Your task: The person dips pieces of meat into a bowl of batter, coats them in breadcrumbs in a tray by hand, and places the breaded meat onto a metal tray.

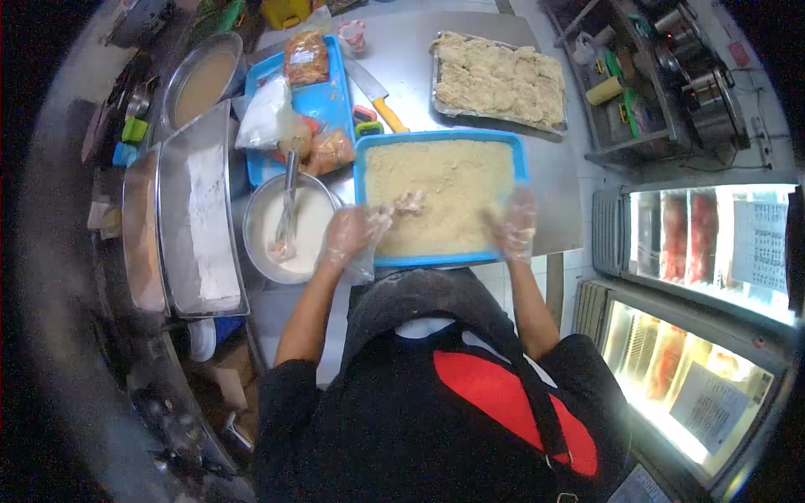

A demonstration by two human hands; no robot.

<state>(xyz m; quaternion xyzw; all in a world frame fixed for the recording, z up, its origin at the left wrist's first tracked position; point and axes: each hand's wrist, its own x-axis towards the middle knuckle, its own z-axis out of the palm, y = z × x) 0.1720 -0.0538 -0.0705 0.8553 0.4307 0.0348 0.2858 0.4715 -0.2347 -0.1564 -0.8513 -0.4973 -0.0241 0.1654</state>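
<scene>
A blue tray (359,168) full of pale crumbs (440,176) lies right in front of me. My left hand (356,235), in a clear plastic glove, is at the tray's left edge with its fingers closed on a piece of coated food (409,204), which hangs over the crumbs. At the tray's right edge my right hand (513,225), gloved too and blurred, has its fingers spread and nothing in it. Left of the tray is a bowl of white batter (314,222) with a whisk (288,210) standing in it.
A metal tray of coated pieces (499,80) sits at the back right. A knife (377,99) lies behind the blue tray, beside another blue tray (337,96) with bags. Metal bins (199,210) and a bowl of brownish liquid (204,84) stand left; lit fridges (704,243) stand right.
</scene>
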